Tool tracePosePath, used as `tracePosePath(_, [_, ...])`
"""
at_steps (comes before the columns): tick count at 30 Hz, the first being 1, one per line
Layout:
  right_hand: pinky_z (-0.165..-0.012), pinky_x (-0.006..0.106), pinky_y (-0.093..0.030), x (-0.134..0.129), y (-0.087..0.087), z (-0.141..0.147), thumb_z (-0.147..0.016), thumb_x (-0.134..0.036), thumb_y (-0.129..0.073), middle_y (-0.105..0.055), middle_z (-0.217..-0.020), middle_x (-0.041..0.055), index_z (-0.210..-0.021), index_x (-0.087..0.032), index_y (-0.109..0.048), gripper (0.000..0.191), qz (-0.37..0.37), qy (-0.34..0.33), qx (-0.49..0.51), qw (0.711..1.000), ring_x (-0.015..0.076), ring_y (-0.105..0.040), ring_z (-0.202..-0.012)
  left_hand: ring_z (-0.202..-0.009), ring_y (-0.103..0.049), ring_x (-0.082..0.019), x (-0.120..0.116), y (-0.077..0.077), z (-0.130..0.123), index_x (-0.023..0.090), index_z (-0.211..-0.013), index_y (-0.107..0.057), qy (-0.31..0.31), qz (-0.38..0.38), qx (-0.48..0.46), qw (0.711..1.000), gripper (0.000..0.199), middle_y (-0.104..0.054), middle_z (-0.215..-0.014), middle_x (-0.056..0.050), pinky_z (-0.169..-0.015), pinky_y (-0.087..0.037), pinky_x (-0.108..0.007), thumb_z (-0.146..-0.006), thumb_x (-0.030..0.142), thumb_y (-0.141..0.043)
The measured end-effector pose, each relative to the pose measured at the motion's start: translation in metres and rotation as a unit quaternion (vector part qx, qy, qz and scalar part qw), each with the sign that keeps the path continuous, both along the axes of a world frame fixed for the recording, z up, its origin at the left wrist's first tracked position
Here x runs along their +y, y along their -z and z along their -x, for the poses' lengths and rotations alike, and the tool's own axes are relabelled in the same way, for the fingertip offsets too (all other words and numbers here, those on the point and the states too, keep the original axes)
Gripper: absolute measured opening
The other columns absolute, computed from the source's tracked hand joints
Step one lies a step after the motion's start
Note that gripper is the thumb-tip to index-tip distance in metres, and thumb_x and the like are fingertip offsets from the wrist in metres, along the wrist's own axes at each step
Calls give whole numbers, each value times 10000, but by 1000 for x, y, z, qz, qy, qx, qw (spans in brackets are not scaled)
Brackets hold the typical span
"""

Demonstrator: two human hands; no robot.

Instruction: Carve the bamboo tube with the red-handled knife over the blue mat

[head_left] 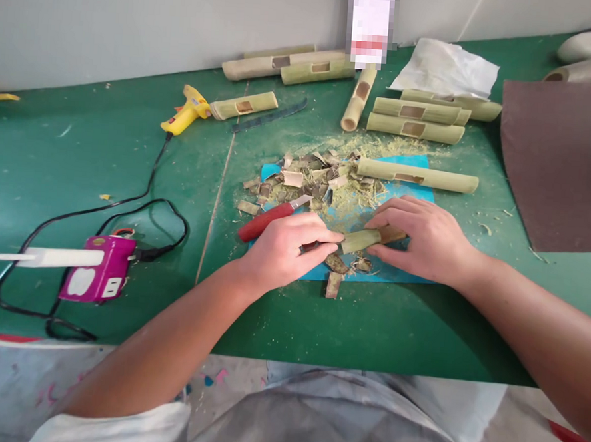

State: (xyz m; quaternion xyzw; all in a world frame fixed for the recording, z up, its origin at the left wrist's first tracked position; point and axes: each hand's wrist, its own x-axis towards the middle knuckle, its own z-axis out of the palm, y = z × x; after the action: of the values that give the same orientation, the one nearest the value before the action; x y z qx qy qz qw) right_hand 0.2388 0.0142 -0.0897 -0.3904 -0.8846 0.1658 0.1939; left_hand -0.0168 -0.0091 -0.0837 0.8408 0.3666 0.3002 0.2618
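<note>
A short piece of green bamboo (pixel 360 241) lies crosswise between my hands, low over a blue sheet (pixel 397 274). My left hand (pixel 288 247) closes on its left end with thumb and fingertips. At the right, my right hand (pixel 427 239) has its thumb and fingers around the other end, where a brownish part shows; I cannot tell whether that is bamboo or something separate. Beside my left hand rests a red-handled knife (pixel 265 223), its blade pointing away to the right. Small bamboo chips (pixel 333 285) lie just below the held piece.
Bamboo scraps and shavings (pixel 313 175) are heaped beyond my hands. A longer bamboo tube (pixel 438 178) with a cut opening lies behind, with several more tubes (pixel 414 128) farther back. A yellow glue gun (pixel 187 111), purple power strip (pixel 97 269) and brown sheet (pixel 559 164) flank the workspace.
</note>
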Motion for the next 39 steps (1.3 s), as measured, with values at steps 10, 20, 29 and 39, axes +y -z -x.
tracePosePath(10, [-749, 352, -457, 0, 2, 1, -825, -350, -653, -704, -949, 81, -920, -182, -676, 195, -20, -9, 12, 1000, 234, -630, -886, -781, -658, -100, 3, 3, 5, 156, -1053, -728, 26, -26, 12, 999, 174, -697, -905, -52, -748, -553, -212, -919, 145, -618])
tracePosePath(20, [-757, 356, -451, 0, 2, -1, -855, -350, -639, -695, -963, 81, -970, -191, -668, 199, -2, -23, 5, 1000, 237, -618, -897, -764, -644, -94, 1, 2, 5, 129, -1064, -726, 40, -41, 8, 998, 181, -684, -886, -58, -727, -544, -198, -920, 132, -617])
tracePosePath(29, [-775, 361, -448, 3, 1, 0, -869, -367, -624, -681, -934, 80, -969, -184, -669, 213, 12, -28, 6, 1000, 235, -615, -897, -750, -641, -101, 2, 8, -2, 121, -1016, -727, 19, -62, 1, 998, 156, -680, -866, -59, -698, -537, -210, -938, 146, -595])
tracePosePath(39, [-780, 373, -453, 3, 1, 0, -865, -380, -623, -675, -933, 76, -977, -196, -667, 220, 15, -18, 2, 1000, 240, -605, -896, -727, -623, -109, 7, 12, -4, 114, -1034, -721, 40, -59, -7, 997, 173, -662, -831, -55, -679, -527, -231, -948, 153, -576])
